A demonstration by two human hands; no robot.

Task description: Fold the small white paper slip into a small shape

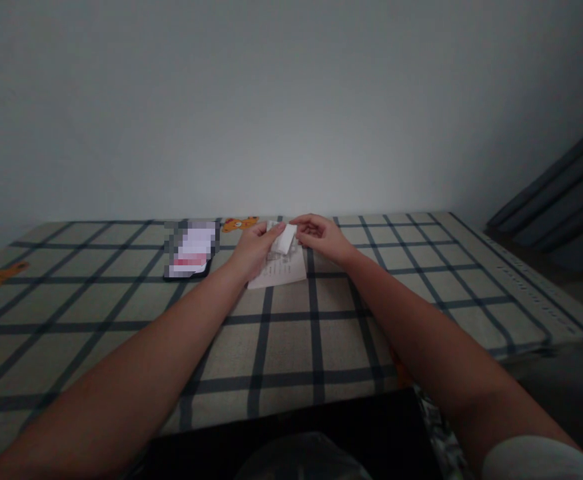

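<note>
By the counter's [291, 343] far edge, the left hand [254, 251] pinched a white piece [286, 241]; the right hand [324, 239] curled beside it, grip unclear.

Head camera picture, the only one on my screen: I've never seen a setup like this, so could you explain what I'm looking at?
There is no machine here: these are a person's bare arms, seen from a camera on their head looking forward and down. The left hand pinches a small white piece. The right hand is beside it, fingers curled; whether they touch it is unclear. Below the hands is a printed sheet. A phone with a blurred-out screen lies left of them on the checked cloth. Behind is a plain wall.
</note>
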